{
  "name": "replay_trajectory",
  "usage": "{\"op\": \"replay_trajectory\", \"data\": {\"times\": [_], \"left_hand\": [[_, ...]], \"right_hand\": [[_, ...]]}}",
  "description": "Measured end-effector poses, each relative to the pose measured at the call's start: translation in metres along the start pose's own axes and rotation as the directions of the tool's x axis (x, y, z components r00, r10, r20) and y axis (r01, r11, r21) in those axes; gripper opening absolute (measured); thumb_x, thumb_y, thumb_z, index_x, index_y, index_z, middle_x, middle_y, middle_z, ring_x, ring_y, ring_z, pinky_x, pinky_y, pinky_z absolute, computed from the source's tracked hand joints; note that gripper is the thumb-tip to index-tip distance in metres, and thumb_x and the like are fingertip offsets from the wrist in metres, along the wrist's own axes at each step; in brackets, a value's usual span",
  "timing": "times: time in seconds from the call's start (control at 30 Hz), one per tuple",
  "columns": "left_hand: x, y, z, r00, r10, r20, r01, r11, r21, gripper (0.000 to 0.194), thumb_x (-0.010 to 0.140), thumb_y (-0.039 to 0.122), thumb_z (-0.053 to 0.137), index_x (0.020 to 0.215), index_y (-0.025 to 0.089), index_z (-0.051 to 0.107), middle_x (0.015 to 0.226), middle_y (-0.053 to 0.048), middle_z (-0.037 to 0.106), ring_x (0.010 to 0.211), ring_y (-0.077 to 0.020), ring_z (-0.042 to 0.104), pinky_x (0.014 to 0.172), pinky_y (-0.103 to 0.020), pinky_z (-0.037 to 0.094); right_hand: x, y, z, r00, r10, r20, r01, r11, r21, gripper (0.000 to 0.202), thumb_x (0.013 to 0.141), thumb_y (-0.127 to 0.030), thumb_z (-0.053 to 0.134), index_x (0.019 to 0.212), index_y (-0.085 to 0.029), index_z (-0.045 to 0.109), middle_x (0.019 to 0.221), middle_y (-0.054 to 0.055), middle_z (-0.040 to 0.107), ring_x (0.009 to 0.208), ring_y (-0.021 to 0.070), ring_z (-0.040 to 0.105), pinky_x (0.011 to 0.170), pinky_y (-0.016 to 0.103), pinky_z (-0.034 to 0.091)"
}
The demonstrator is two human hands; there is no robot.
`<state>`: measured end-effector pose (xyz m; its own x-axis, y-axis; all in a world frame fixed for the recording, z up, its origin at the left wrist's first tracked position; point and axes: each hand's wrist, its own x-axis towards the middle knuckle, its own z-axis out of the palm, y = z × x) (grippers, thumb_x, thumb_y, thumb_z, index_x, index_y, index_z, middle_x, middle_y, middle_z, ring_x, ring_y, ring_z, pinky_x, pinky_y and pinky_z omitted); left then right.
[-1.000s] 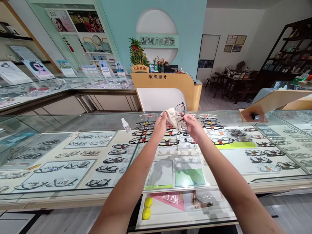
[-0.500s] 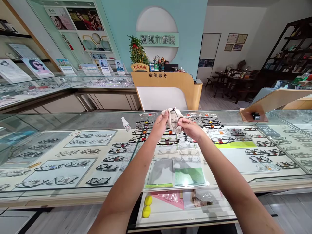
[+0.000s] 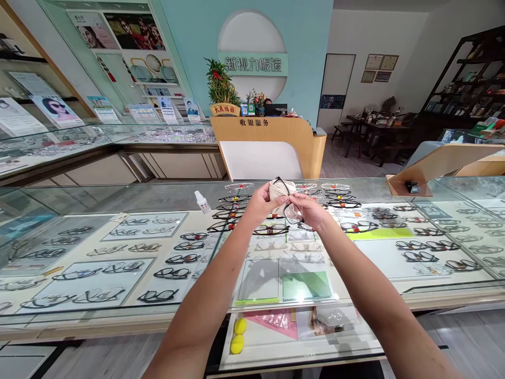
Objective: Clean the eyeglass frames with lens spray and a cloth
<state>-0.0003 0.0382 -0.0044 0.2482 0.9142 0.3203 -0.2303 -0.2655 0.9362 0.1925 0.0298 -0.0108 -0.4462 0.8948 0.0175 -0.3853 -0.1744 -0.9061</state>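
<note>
Above the glass counter (image 3: pixel 221 242), both hands are closed together around a pair of dark-framed eyeglasses (image 3: pixel 292 212) and a beige cloth (image 3: pixel 278 190). My left hand (image 3: pixel 263 204) pinches the bunched cloth, its thumb pointing toward the middle of the frame. With thumb and fingers, my right hand (image 3: pixel 312 211) grips the eyeglasses near their middle. One lens hangs below the fingers; the cloth and fingers hide much of the rest. A small white bottle (image 3: pixel 203 202) stands on the counter to the left of my hands.
Under the glass lie rows of eyeglasses (image 3: pixel 271 229) and a green card (image 3: pixel 307 285). Nearer me, an open drawer (image 3: pixel 276 353) holds yellow round objects (image 3: pixel 238 335). A wooden-framed mirror stand (image 3: pixel 410 185) is at right. Beyond stands a wooden cashier desk (image 3: pixel 305 137), a person partly visible behind it.
The left thumb has come down across the cloth toward my right hand. The eyeglasses have turned, and a lens now shows below the fingers. The view has shifted slightly.
</note>
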Motion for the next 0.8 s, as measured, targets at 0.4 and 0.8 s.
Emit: {"op": "replay_trajectory", "data": {"times": [0.4, 0.8], "left_hand": [[-0.005, 0.005, 0.02, 0.975, 0.109, -0.192, -0.107, 0.994, 0.019, 0.06, 0.064, 0.063, 0.104, 0.086, 0.018, 0.07, 0.069, 0.0, 0.072, 0.054, -0.0145, 0.064, 0.054, -0.026, 0.053], [-0.001, -0.004, 0.013, 0.938, 0.217, -0.271, -0.192, 0.975, 0.115, 0.069, 0.081, 0.086, 0.084, 0.079, 0.018, 0.072, 0.066, 0.0, 0.063, 0.058, -0.0132, 0.056, 0.053, -0.025, 0.046]], "right_hand": [[0.001, 0.009, 0.004, 0.992, -0.039, 0.117, 0.033, 0.998, 0.054, 0.047, 0.067, -0.051, 0.108, 0.082, -0.018, 0.078, 0.068, -0.002, 0.068, 0.062, 0.012, 0.061, 0.06, 0.026, 0.051], [0.004, 0.008, 0.002, 0.995, -0.073, 0.072, 0.074, 0.997, -0.018, 0.041, 0.067, -0.047, 0.105, 0.077, -0.019, 0.077, 0.079, 0.0, 0.074, 0.074, 0.0145, 0.066, 0.071, 0.028, 0.052]]}}
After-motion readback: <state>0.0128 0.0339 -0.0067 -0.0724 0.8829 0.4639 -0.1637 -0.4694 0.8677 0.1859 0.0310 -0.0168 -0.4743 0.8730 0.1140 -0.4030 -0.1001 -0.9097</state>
